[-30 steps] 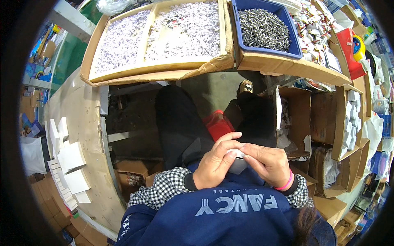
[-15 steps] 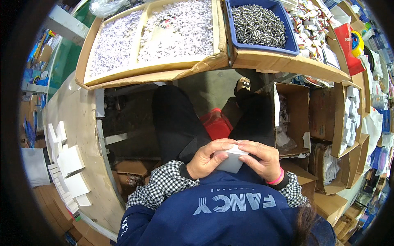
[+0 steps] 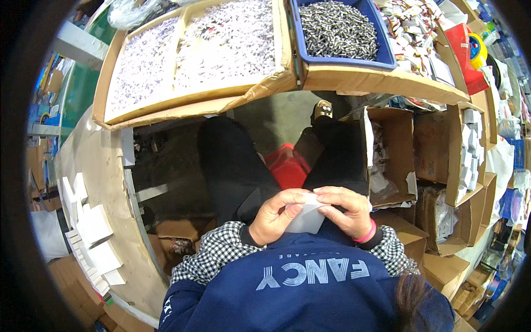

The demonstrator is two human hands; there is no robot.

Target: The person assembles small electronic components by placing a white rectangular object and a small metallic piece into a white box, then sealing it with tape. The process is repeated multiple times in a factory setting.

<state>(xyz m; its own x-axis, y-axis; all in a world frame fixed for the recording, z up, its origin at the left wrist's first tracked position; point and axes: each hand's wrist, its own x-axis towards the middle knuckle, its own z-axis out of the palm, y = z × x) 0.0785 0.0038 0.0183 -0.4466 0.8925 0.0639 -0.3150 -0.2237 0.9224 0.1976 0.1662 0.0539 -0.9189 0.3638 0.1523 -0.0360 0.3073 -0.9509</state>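
A small white box (image 3: 307, 219) is held in front of my body, above my lap. My left hand (image 3: 275, 217) grips its left side, the thumb lying along its near face and the fingers at its top edge. On the other side my right hand (image 3: 345, 213), with a pink band at the wrist, pinches the top edge between thumb and fingers. The fingertips of both hands almost meet at the top of the box. What is inside the box cannot be seen.
A divided tray (image 3: 227, 88) of small white pieces and a blue bin (image 3: 348, 62) of small metal parts stand ahead. White boxes (image 3: 94, 224) lie on the left board. Open cartons (image 3: 392, 155) stack at right. A red stool (image 3: 287, 166) is between my legs.
The white box has tilted, and more of its near face shows. Both hands keep hold of it, their fingers shifted slightly along its top edge. The whole view has moved a little.
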